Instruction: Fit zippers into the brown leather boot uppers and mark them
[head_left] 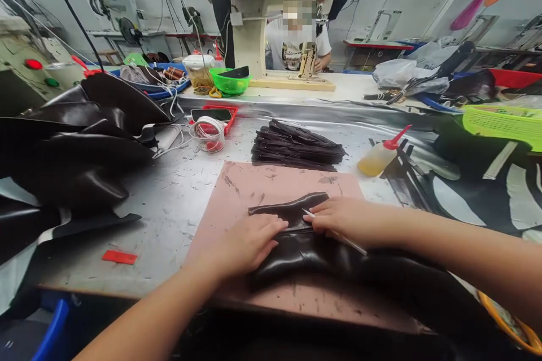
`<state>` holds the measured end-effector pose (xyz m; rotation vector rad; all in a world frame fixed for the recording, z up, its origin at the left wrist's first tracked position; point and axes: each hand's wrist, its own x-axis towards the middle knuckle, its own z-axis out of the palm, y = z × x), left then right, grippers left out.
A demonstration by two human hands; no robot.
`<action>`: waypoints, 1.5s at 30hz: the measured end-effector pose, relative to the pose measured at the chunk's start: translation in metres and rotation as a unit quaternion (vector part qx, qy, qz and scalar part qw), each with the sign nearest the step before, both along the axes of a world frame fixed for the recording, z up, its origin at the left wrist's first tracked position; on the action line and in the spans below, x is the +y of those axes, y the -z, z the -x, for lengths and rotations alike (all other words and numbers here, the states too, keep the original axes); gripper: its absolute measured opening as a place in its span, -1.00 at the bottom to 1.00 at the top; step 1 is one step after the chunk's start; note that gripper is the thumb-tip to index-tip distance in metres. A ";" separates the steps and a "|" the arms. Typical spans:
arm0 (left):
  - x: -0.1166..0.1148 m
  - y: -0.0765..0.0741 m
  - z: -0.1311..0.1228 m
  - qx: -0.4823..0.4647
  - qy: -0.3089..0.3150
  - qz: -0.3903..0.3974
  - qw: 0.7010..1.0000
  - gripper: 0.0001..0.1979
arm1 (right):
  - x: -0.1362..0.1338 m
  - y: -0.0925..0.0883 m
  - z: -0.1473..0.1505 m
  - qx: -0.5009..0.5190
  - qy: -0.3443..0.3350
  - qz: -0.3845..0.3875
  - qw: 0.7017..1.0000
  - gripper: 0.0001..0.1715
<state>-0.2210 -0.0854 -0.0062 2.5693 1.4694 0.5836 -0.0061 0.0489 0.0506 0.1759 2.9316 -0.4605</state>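
A glossy dark brown leather piece [305, 256] lies across the pink board [237, 180], its far end folded, and drapes toward the lower right. My left hand [249, 240] rests on its left part, fingers stretched out and pressing on the leather. My right hand [342, 220] is closed around a thin, whitish pen-like tool [353, 245], its pointed tip by the fold. The right fingers also touch the leather. Behind the board lies a stack of dark strips [296, 144].
Dark leather panels [71, 152] heap up at the left. An oil bottle [381, 152] with a red spout stands at the right. A red basket [215, 115] holds a phone. Beyond it stands a sewing machine [249, 34], with a person seated behind.
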 end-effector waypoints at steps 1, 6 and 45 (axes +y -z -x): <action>0.000 0.003 0.000 0.012 0.004 -0.005 1.000 -0.67 | 0.001 0.005 0.000 -0.011 -0.009 0.004 1.000 -0.83; 0.004 0.006 -0.001 0.052 0.012 -0.044 0.998 -0.68 | 0.002 0.013 -0.005 -0.013 -0.030 -0.015 0.999 -0.78; 0.045 -0.015 -0.015 0.146 0.083 0.099 0.981 -0.22 | 0.010 0.009 -0.012 -0.017 0.019 0.009 1.000 -0.83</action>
